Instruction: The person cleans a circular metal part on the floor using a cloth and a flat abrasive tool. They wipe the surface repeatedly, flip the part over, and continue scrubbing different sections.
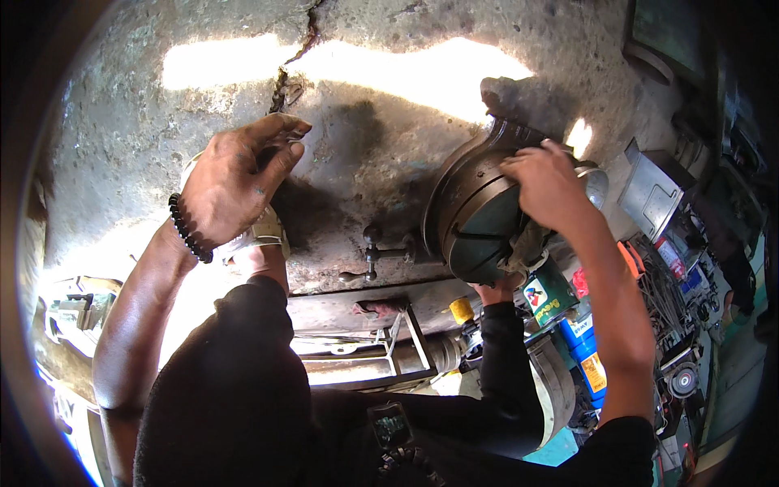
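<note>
My left hand [235, 174], with a black bead bracelet on its wrist, hovers above the concrete. Its thumb and fingers are pinched together around a tiny shiny bit too small to name. On the right, my right hand [552, 183] reaches over a round metal rotary table [483, 213] with slots in its dark face. The fingers are bent but apart, and the fingertips appear to touch its upper rim. A crank handle [372, 253] sticks out to the left of the rotary table. A greyish rag-like piece [527, 245] lies against its lower right side.
The stained concrete floor [195, 114] has a long crack [281, 88] and bright sun patches. My sandalled foot [264, 235] stands beneath my left hand. A metal frame [406, 333], a green can [552, 294], a blue container [586, 353] and a grey metal box [652, 195] surround the spot.
</note>
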